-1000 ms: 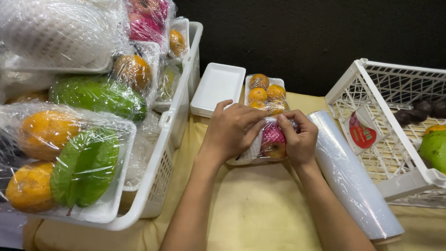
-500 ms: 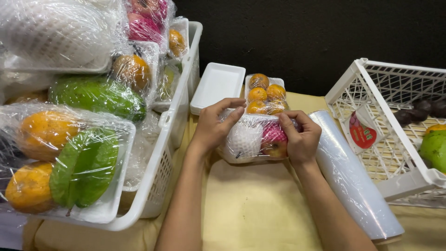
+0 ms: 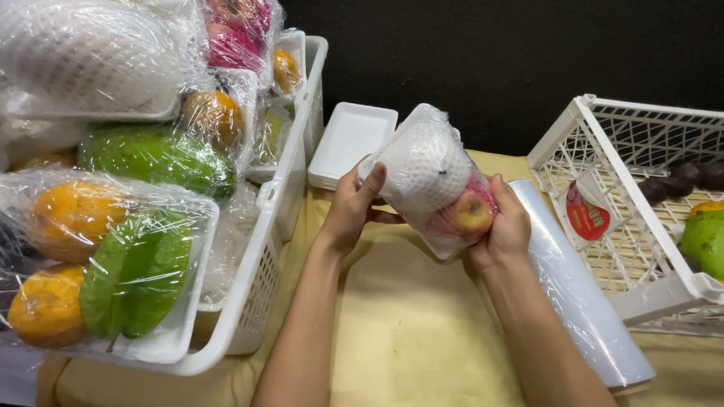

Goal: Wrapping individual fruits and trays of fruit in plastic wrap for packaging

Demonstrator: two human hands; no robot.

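Both my hands hold a film-wrapped fruit tray [image 3: 435,181] lifted off the table and tilted up toward me. It carries one fruit in white foam netting and a red-yellow apple in pink netting. My left hand [image 3: 353,205] grips its left edge with the thumb on top. My right hand [image 3: 504,230] cups its lower right end. A roll of clear cling film [image 3: 573,286] lies on the yellow cloth just right of my right wrist.
A white basket [image 3: 277,203] at left is piled with wrapped trays of oranges, green fruit and netted fruit. Empty white foam trays [image 3: 348,143] are stacked behind my hands. A white crate [image 3: 603,143] at right holds dark fruits, a green fruit and a red packet.
The wrapped tray has been raised off the table and tipped upright, now hiding the tray of small oranges behind it. My left hand slid from on top of the pack to its left edge.
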